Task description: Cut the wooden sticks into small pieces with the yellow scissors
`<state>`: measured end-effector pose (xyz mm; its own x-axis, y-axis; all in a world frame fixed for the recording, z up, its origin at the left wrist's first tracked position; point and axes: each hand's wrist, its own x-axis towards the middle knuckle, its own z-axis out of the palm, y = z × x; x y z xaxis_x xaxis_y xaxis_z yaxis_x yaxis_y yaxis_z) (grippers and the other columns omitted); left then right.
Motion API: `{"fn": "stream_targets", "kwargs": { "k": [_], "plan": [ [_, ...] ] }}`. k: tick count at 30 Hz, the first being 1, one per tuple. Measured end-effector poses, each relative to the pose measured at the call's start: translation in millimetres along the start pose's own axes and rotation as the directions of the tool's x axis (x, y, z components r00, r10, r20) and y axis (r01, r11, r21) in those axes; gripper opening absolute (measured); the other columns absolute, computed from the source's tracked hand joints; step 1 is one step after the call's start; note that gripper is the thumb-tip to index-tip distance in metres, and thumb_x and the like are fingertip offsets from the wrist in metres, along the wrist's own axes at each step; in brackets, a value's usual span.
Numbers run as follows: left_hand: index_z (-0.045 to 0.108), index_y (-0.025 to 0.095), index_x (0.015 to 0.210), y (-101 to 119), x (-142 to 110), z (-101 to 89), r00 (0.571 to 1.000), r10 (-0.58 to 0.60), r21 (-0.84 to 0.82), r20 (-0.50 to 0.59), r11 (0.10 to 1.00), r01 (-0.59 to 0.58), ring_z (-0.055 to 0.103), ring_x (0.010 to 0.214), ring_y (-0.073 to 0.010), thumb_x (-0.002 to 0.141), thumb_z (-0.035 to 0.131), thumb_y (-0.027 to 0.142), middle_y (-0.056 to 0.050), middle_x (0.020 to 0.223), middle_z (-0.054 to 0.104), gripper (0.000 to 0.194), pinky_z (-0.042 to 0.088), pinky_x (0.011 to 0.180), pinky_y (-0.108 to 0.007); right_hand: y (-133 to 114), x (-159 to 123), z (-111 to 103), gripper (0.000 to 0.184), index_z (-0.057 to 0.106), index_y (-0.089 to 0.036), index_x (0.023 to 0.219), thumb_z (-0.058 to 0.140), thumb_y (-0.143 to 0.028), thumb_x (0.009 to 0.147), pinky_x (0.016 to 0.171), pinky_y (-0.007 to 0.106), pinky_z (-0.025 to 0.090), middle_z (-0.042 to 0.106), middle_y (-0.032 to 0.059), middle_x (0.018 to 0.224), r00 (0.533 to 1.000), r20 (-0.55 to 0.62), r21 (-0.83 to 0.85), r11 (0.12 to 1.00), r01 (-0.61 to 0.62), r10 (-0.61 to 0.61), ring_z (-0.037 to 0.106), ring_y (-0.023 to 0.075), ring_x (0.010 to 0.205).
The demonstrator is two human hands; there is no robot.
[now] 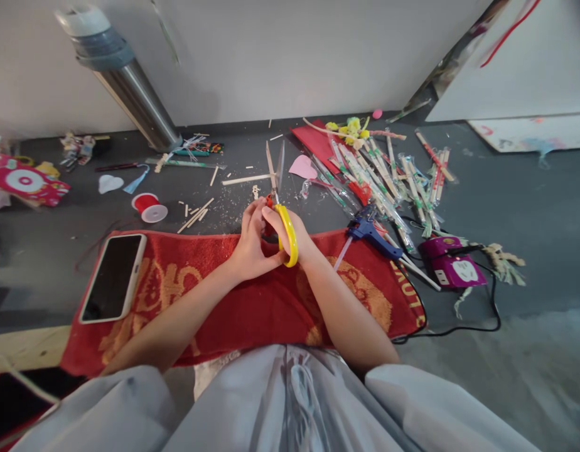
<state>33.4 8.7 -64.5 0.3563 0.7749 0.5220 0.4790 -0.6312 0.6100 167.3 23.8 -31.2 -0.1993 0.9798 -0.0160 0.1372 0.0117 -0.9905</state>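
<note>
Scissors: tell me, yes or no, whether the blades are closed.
No; the scissors, held in the right hand, have their two blades spread apart, pointing up.

Even soft indoor light, faint shadows, wide-angle bending at edges, corners blurred

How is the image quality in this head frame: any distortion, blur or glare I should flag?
Head view: strong wide-angle bending, so the steel bottle leans and the wall line curves; the left edge is smeared by blur; the middle is sharp, with both hands, left hand and right hand, on the yellow-handled scissors; soft even light, faint shadows; the phone screen is dark, no glare.
</note>
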Motion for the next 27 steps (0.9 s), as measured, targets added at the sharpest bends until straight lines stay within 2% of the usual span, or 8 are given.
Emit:
{"fn": "stream_targets", "kwargs": {
  "k": [4,10,16,19,23,27],
  "plan": [
    [0.01,0.026,0.151,-7,-2,0.9,0.999,0.042,-0.008,0.002,0.999,-0.042,0.021,0.147,-0.0368,0.072,0.072,0.056,-0.018,0.156,0.021,0.104,0.032,0.117,-0.058,-5,-4,3,0.036,0.056,-0.022,0.08,0.045,-0.055,0.089,0.069,0.03,0.046,0.06,-0.0006,0.073,1.0,0.016,-0.055,0.998,-0.013,0.014,0.057,0.0156,0.069],
    [0.003,0.024,0.152,-13,-5,3.3,1.0,0.017,0.009,0.001,1.0,-0.017,0.022,0.147,-0.0387,0.067,0.076,0.059,-0.02,0.157,0.02,0.118,0.027,0.119,-0.059,-13,-10,7,0.038,0.058,-0.021,0.081,0.048,-0.057,0.087,0.068,0.03,0.043,0.063,0.001,0.076,0.999,0.033,-0.09,0.996,-0.02,0.023,0.058,0.0166,0.072],
    [0.007,0.023,0.152,-17,-6,7.0,0.999,0.028,0.051,-0.02,0.998,-0.027,0.027,0.143,-0.0402,0.063,0.074,0.067,-0.02,0.154,0.023,0.12,0.03,0.116,-0.06,-10,-10,8,0.043,0.062,-0.02,0.086,0.049,-0.061,0.085,0.071,0.03,0.044,0.063,0.0011,0.078,0.998,0.062,-0.064,0.998,0.014,-0.01,0.058,0.0167,0.074],
    [0.009,0.021,0.152,-18,-7,7.7,1.0,0.024,0.089,-0.007,0.996,-0.023,0.029,0.14,-0.0421,0.061,0.072,0.071,-0.021,0.153,0.024,0.121,0.031,0.114,-0.061,-7,-10,9,0.042,0.063,-0.021,0.087,0.048,-0.06,0.087,0.069,0.03,0.045,0.062,0.0007,0.075,0.996,0.085,-0.07,0.998,-0.007,0.013,0.057,0.0166,0.071],
    [0.012,0.02,0.152,-19,-8,8.6,1.0,0.009,0.113,0.011,0.993,-0.01,0.033,0.138,-0.0419,0.065,0.068,0.072,-0.021,0.151,0.027,0.115,0.032,0.112,-0.061,-5,-9,9,0.041,0.064,-0.02,0.091,0.049,-0.058,0.088,0.066,0.029,0.046,0.061,0.0001,0.074,0.991,0.13,-0.006,1.0,-0.021,0.021,0.057,0.0163,0.069],
    [0.007,0.021,0.152,-24,-10,9.8,0.999,0.033,0.142,0.028,0.989,-0.037,0.034,0.137,-0.0421,0.069,0.062,0.075,-0.022,0.152,0.026,0.114,0.03,0.113,-0.062,-8,-7,8,0.04,0.063,-0.02,0.091,0.049,-0.058,0.087,0.069,0.03,0.047,0.061,0.0002,0.075,0.984,0.178,0.08,0.996,-0.028,0.013,0.059,0.017,0.073]
  ]
}}
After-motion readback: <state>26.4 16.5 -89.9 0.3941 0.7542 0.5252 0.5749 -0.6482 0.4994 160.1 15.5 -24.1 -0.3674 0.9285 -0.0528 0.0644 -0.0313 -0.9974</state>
